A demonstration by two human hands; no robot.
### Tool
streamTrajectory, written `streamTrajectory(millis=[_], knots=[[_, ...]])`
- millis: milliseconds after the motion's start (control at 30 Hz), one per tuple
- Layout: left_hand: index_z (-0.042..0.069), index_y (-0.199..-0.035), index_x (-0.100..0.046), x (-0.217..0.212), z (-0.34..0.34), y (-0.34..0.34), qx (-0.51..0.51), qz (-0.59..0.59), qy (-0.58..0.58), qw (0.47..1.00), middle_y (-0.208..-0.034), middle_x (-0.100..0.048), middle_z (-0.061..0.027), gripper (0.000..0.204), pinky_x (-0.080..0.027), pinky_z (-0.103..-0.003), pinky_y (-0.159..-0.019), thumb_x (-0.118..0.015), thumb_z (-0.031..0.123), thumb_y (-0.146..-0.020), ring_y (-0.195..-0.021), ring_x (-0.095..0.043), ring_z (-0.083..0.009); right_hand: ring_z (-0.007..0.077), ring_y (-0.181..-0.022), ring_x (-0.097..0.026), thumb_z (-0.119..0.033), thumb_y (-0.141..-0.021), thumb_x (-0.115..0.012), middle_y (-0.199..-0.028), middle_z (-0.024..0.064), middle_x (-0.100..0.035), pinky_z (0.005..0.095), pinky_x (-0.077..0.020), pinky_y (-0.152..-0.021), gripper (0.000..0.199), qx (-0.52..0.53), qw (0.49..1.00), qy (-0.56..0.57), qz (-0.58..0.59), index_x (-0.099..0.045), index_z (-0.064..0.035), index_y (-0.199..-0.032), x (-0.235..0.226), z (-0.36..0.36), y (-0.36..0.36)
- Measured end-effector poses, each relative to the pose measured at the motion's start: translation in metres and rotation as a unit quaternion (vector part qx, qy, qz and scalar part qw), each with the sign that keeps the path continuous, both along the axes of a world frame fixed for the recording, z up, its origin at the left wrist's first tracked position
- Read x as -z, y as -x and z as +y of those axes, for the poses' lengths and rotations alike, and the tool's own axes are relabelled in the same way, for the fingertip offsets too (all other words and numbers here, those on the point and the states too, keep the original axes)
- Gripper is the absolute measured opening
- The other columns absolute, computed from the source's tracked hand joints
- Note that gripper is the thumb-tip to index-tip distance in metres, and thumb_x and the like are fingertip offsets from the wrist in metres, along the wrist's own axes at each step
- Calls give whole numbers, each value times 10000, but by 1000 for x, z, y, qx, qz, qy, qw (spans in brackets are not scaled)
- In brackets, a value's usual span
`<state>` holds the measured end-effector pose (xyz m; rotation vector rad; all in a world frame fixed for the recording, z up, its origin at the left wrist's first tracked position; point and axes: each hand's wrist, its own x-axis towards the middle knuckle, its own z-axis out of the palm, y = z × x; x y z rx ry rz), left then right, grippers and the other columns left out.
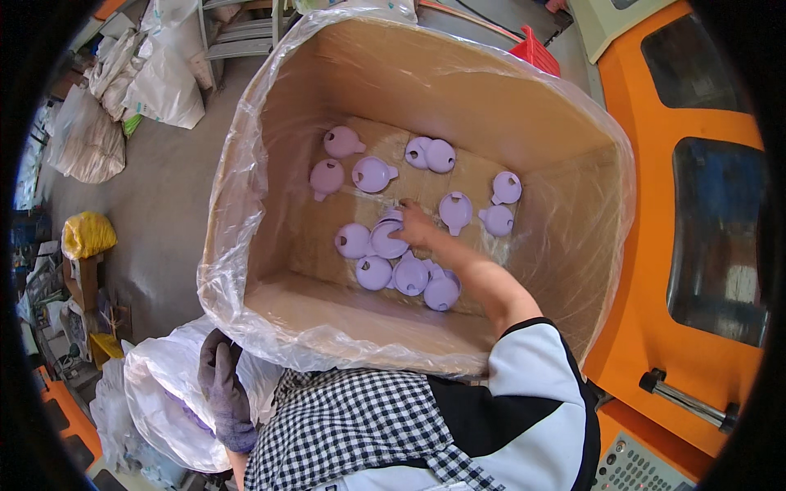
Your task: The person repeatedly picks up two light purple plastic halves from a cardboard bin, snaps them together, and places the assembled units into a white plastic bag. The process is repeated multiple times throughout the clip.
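Observation:
Reaching down into a large cardboard box point(565, 192) lined with clear plastic, my bare right hand point(418, 227) is closed on the edge of a shallow lavender plastic dish point(387, 241). More of these round dishes, each with a small tab, lie close around it, some overlapping. Part of the grip is hidden behind the fingers. My left hand point(221, 385), in a grey glove, is at the near left corner of the box, beside a white plastic bag point(155, 360). Its fingers are curled; what they hold, if anything, cannot be made out.
Other lavender dishes point(456, 211) are scattered over the box floor. An orange machine point(630, 327) with dark windows stands close on the right, a keypad point(639, 470) below. Stuffed white sacks point(168, 86), a metal ladder point(241, 45) and a yellow bundle point(88, 234) are to the left.

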<state>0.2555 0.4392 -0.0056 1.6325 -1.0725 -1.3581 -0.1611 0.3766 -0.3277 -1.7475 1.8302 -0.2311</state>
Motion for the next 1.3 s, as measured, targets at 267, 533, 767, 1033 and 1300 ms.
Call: streamTrajectory(millis=[267,533,767,1033,1300], knots=[[-73,-1348,-495,7,5,-16,10,-23,12,1000,-1304,-574,-180,443,-441,-380,-1059,-486,249,-1044,-1194,-573,-261,379,-1293,-502,-191,-636,-898,-1444,276,-456,419,-447,-1034,955,69,962,-83,-252,-408,1,-1433,-18,-5,7],[-79,-1278,-558,3,1,-3,0,-31,-4,1000,-1216,-622,-170,399,-448,-372,-1026,-508,221,-1020,-1130,-595,-250,444,-1157,-553,-490,-543,-905,-1285,306,-545,439,-456,-1023,986,-198,954,-222,42,-565,81,-1271,-18,52,-5],[-83,-1270,-564,-1,-4,4,2,-23,-6,1000,-1200,-635,-167,392,-445,-350,-1011,-519,207,-1010,-1116,-597,-230,412,-1200,-564,-484,-560,-905,-1305,332,-552,420,-473,-1012,1115,-72,958,-242,-137,-427,129,-1359,-15,67,13],[-35,-1313,-557,-3,-5,5,74,-91,2,993,-1308,-570,-214,370,-457,-351,-1012,-471,108,-983,-1174,-581,-313,373,-1212,-570,-505,-577,-902,-1356,305,-536,408,-474,-1011,1163,-49,907,-404,-104,-381,129,-1400,-42,58,12],[-74,-1271,-567,-7,-7,14,37,-68,-17,997,-1176,-653,-160,412,-439,-328,-985,-545,224,-987,-1085,-599,-217,324,-1237,-558,-398,-596,-919,-1327,241,-575,394,-451,-1042,1070,24,907,-356,-221,-417,113,-1391,-50,66,4]])
